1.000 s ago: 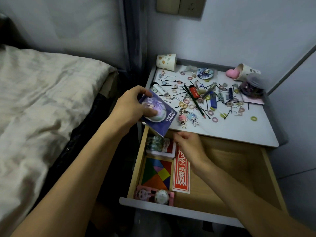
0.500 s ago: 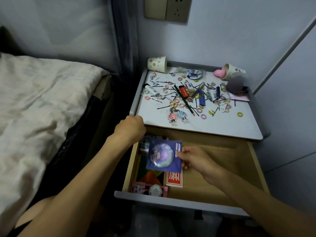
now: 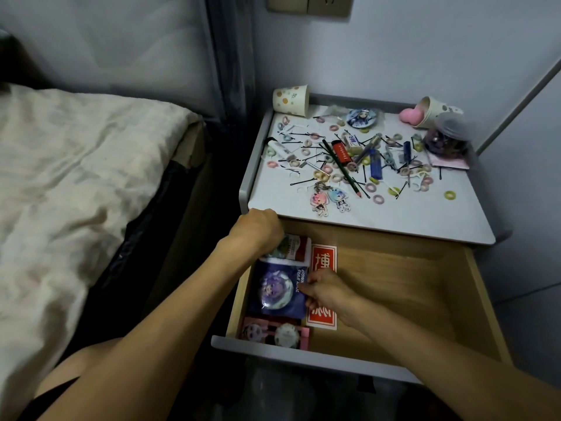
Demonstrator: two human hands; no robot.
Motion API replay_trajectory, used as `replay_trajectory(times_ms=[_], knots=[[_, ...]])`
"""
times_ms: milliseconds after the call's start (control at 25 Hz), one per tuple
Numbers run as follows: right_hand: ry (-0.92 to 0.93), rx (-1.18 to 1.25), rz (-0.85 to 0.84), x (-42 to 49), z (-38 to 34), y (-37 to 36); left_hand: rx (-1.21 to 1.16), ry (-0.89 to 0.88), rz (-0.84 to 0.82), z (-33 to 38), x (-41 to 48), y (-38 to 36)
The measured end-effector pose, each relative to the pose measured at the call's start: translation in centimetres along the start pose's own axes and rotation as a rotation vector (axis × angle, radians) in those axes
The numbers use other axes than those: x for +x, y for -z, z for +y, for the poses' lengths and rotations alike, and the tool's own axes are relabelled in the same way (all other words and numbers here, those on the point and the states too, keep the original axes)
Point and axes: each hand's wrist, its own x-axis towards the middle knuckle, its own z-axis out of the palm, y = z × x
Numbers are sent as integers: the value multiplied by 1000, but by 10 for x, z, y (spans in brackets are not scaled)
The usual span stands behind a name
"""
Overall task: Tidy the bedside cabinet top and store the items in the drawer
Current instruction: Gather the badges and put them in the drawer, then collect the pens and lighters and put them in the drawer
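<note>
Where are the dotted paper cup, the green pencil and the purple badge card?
dotted paper cup [image 3: 288,100]: head view, its side wall.
green pencil [image 3: 346,176]: head view, mid-shaft.
purple badge card [image 3: 277,288]: head view, round badge on its front.

A bed [image 3: 76,192] filled the left side, spread with a crumpled cream cover that hung over its near edge. Below the cover ran a glossy black strip [image 3: 142,238] along the bed's side, and a light wooden corner of the frame [image 3: 194,141] showed at the head end. A dark upright post [image 3: 230,56] stood between the bed and the pale wall [image 3: 425,50]. High on that wall sat a beige socket plate [image 3: 309,4], cut off by the top edge. At the far right a pale panel [image 3: 534,177] stood against the wall, edged by a grey strip [image 3: 516,107] slanting upward.
</note>
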Motion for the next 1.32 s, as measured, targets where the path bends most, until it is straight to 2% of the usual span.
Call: replay_trajectory(times_ms=[240, 400, 720, 880, 1000, 1120, 1320], knots=[[12, -74, 45, 6, 2, -8, 13, -2, 4, -2, 7, -5], [92, -353, 176, 14, 7, -10, 35, 4, -3, 0, 6, -3], [215, -589, 225, 18, 9, -7, 49, 3, 10, 1, 5, -4], [223, -568, 196, 15, 2, 2, 81, 10, 20, 1, 6, -4], [253, -562, 205, 2, -12, 27, 97, 3, 110, 4, 5, 1], [329, -545, 258, -24, -34, 62, -55, -56, 265, 12, 5, 8], [479, -486, 455, -39, -71, 137, -448, -127, 329, 39, 16, 25]])
